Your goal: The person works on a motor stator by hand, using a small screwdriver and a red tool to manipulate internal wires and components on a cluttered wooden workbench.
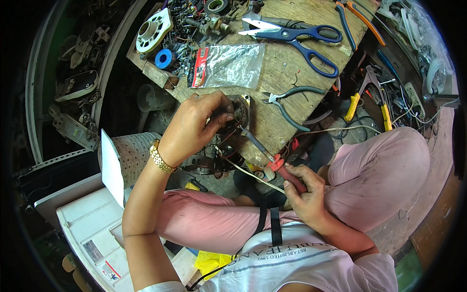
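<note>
In my right hand (305, 190) is a soldering iron (287, 174) with a red handle, fingers wrapped round its grip. Its grey metal barrel slants up and left, and the tip ends at a small dark part with a pale metal edge (246, 103) at the near edge of the wooden bench. Whether the tip touches it I cannot tell. My left hand (199, 119), a gold watch at the wrist, is closed with thumb and fingers curled against this part. What the fingers pinch is hidden. Thin wires (224, 146) hang below the part.
On the bench (272, 126) lie diagonal cutters (287, 101), blue-handled scissors (296, 36), a clear plastic bag (233, 65) and a blue spool (164, 58). Small scrap parts crowd the far left. Orange-handled pliers (360, 22) rest far right. A perforated metal drum (131, 153) stands left.
</note>
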Available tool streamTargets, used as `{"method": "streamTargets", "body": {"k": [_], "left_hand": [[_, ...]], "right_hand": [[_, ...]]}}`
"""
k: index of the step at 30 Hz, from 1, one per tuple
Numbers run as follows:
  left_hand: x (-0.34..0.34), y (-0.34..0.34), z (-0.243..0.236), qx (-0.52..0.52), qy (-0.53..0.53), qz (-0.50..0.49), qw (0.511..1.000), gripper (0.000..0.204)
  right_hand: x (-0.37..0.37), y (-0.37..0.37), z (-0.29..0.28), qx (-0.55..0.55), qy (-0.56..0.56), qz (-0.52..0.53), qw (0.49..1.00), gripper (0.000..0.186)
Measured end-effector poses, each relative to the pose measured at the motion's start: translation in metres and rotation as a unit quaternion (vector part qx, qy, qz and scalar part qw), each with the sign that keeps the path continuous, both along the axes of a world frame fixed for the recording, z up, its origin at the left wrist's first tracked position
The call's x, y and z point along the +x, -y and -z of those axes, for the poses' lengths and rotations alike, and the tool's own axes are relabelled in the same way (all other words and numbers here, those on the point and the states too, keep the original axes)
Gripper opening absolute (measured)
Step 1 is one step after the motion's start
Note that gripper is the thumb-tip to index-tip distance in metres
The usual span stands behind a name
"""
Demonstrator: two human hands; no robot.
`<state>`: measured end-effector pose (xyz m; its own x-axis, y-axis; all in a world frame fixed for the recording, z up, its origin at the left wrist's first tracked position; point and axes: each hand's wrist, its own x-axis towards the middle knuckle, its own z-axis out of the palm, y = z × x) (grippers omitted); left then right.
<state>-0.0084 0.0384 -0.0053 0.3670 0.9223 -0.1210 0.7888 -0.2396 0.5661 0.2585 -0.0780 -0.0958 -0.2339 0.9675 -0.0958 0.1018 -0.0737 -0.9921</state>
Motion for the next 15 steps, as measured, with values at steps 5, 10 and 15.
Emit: {"method": "streamTargets", "body": {"k": [5, 10, 15], "left_hand": [[-0.0009, 0.0001, 0.0001, 0.001, -0.010, -0.001, 1.000, 0.013], [0.0002, 0.0003, -0.0010, -0.006, -0.007, -0.005, 1.000, 0.013], [0.0000, 0.0001, 0.0001, 0.000, 0.002, -0.001, 1.000, 0.013]], "right_hand": [[0.0001, 0.0000, -0.0006, 0.003, 0.002, 0.001, 1.000, 0.033], [0.0006, -0.0002, -0.0016, -0.005, 0.007, -0.004, 1.000, 0.032], [0.0005, 0.0002, -0.0005, 0.000, 0.005, -0.003, 1.000, 0.032]]}}
